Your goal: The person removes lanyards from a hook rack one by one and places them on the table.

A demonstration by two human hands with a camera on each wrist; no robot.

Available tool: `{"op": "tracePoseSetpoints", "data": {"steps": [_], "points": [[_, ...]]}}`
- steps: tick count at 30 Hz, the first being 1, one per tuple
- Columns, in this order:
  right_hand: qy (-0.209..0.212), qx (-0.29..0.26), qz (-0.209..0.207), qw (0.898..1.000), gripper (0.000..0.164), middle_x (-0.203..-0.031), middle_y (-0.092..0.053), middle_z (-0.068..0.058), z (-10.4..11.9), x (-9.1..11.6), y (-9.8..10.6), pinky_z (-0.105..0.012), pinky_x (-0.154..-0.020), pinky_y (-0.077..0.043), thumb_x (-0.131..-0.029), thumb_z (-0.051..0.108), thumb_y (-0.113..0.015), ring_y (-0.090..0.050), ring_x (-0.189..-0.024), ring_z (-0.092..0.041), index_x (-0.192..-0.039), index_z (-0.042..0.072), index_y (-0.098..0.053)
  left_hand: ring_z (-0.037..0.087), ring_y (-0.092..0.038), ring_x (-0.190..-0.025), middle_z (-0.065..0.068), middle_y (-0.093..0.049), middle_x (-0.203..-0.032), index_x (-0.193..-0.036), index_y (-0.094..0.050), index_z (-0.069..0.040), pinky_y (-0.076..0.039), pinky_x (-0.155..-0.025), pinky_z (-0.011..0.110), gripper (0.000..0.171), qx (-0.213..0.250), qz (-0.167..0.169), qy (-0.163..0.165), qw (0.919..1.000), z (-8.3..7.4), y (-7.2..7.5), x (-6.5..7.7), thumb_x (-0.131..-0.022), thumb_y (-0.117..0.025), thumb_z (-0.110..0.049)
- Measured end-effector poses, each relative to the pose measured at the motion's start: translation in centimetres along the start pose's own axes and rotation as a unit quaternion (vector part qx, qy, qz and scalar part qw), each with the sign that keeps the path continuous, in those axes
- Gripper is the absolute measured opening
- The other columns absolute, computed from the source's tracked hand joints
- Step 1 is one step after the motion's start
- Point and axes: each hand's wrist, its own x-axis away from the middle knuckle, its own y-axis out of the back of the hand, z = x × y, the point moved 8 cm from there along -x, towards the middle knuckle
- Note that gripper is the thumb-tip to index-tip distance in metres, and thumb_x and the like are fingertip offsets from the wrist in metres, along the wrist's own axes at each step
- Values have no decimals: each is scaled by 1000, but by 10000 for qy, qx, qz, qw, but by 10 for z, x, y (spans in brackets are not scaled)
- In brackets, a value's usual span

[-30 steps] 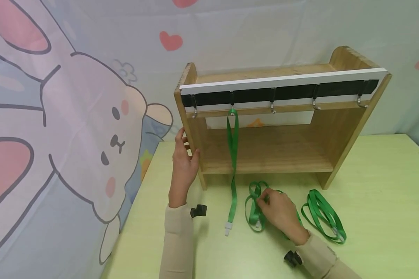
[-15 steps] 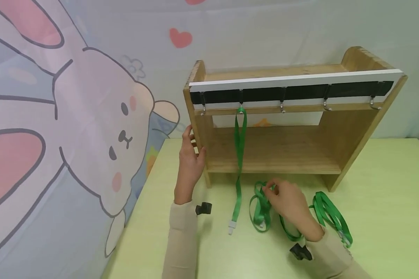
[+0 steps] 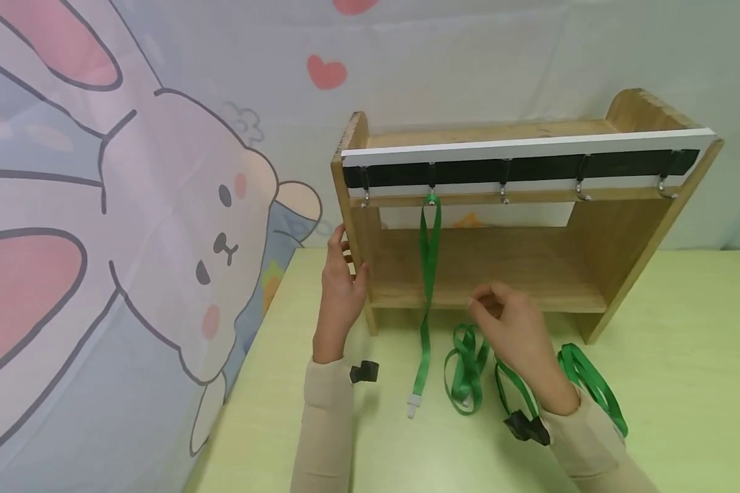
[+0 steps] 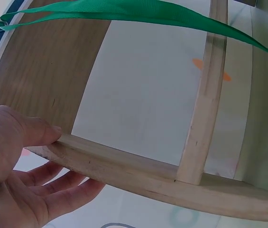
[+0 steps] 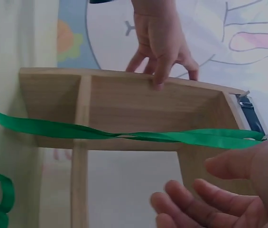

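Note:
My left hand (image 3: 344,291) grips the left side panel of a small wooden shelf (image 3: 499,263). In the left wrist view its thumb lies on the panel's edge and the fingers are on the outer side. My right hand (image 3: 521,335) is raised in front of the lower board, fingers loosely bent and holding nothing. A green lanyard (image 3: 429,263) hangs from the second hook from the left, its pale clip near the tabletop. Below the right hand lies a bundled green lanyard (image 3: 466,376); another lanyard (image 3: 524,390) is partly covered by that hand and wrist.
A further green lanyard (image 3: 595,380) lies on the right, partly behind the right sleeve. Several metal hooks line the black strip (image 3: 543,164) across the shelf's top front. The shelf stands on a pale yellow-green table (image 3: 684,342) before a printed cloth (image 3: 222,171).
My right hand has lifted off the bundled lanyard and moved up toward the shelf, leaving that lanyard on the table. The left hand keeps its hold. The head view has shifted slightly.

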Motion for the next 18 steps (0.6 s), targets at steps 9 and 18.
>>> {"op": "tracePoseSetpoints", "data": {"steps": [9,18], "points": [[700,-503,-863,9925,7,-85,-72,-10,19,-6,9,-11,-65,-49,-95,4,-67,-68,-75,-25,-96,0,-72,41,-60,-109,28,-48,-134,-154,-19,-5,-60,-78,47,70,68,72,67,9999,0,-3,2,-97,-59,6],[494,-844,-791,9921,13,-96,-72,-14,29,-15,-4,-17,-70,-51,-94,4,-70,-70,-84,-28,-106,-1,-69,42,-61,-109,29,-49,-135,-155,-19,-6,-60,-77,48,72,112,-4,74,9999,0,1,2,-97,-59,7]]}}
